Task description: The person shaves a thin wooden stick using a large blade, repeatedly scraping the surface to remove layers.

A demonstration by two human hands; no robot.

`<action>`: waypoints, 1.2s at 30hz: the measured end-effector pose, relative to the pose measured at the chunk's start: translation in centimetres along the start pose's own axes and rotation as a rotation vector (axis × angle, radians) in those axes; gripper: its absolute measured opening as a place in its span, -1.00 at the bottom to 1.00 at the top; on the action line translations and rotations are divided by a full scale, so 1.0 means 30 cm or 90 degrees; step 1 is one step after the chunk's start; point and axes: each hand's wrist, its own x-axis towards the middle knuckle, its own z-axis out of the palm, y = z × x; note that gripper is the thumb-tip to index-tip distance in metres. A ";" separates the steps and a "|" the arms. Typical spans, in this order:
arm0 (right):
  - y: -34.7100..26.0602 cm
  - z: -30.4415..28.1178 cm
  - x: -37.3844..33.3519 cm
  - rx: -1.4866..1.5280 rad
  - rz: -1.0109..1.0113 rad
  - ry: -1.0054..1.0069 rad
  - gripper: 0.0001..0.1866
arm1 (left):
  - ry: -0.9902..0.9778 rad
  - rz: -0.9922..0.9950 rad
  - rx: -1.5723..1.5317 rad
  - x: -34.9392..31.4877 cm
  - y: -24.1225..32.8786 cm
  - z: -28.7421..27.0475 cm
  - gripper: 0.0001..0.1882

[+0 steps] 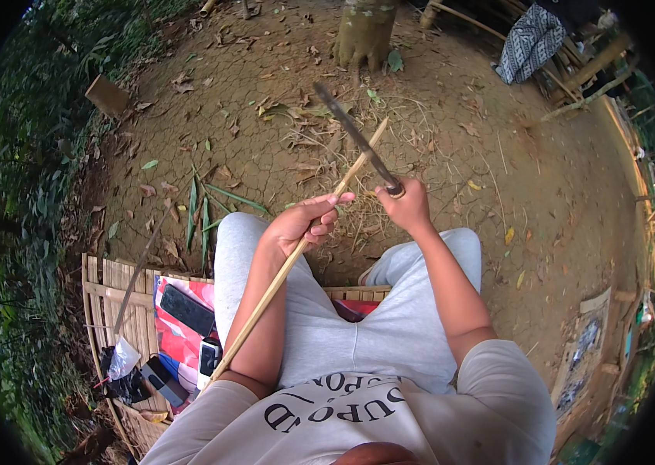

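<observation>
My left hand (304, 222) is closed round a long, pale bamboo strip (268, 294). The strip slants from beside my left upper arm, along the forearm, up to a pointed tip beyond the hand. In my right hand (406, 206) is a long-bladed knife (353, 132), gripped by its handle, most of which the fingers hide. Its dark blade points up and to the left and crosses over the strip near the far end. Whether blade and strip touch, I cannot tell.
I sit on a bamboo bench (114, 277). On its left side lie a dark phone (186, 310), a small white device (208, 358), a dark box (163, 381) and a clear plastic bag (123, 359). A tree trunk (366, 35) rises ahead; shavings and leaves litter the cracked soil.
</observation>
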 end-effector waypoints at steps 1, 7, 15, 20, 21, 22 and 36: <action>-0.006 0.005 -0.009 -0.006 -0.026 0.006 -0.74 | 0.023 0.008 0.047 0.003 0.000 0.004 -0.67; 0.005 0.068 -0.027 -0.074 -0.110 0.008 -0.80 | 0.082 0.004 0.155 0.017 -0.011 0.017 -0.70; 0.079 0.184 -0.018 -0.151 -0.117 0.013 -0.84 | 0.205 0.046 0.229 0.010 -0.066 0.014 -0.71; 0.105 0.214 0.017 -0.172 -0.114 0.061 -0.84 | 0.200 0.039 0.197 0.021 -0.053 0.010 -0.71; 0.112 0.200 0.028 -0.177 -0.099 0.050 -0.83 | 0.195 0.035 0.185 0.031 -0.056 0.000 -0.72; 0.116 0.193 0.036 -0.182 -0.084 0.038 -0.83 | 0.190 0.032 0.173 0.040 -0.057 -0.007 -0.72; 0.237 0.067 0.124 -0.272 0.048 0.050 -0.88 | 0.165 -0.001 0.177 0.005 -0.092 0.027 -0.71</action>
